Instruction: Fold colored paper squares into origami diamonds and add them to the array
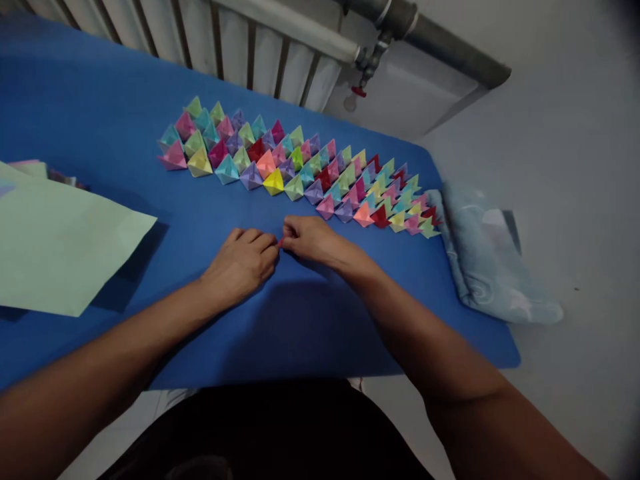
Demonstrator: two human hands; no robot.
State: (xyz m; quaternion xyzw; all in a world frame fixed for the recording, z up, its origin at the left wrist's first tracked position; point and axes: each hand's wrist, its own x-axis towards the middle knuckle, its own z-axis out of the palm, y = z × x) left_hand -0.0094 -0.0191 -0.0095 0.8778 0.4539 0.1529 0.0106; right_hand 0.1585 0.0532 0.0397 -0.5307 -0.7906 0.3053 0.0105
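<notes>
Close together over the blue tabletop (195, 220) are both my hands. Between their fingertips shows a tiny bit of red paper (281, 243), mostly hidden by the fingers. My left hand (243, 262) rests low with its fingers bent and pressed together at the paper's left side; its thumb is hidden. From the right, my right hand (311, 238) pinches the same paper between thumb and curled forefinger. Just beyond the hands stand folded paper boats (273, 182) of many colours, set in several slanting rows. The paper's folded shape cannot be made out.
Large pale green paper sheets (65, 240) lie at the left, one corner raised above the table. A folded light blue cloth (487, 260) lies at the table's right end. Behind the table are a white radiator (235, 47) and a grey pipe (445, 47) with a red-handled valve (359, 91).
</notes>
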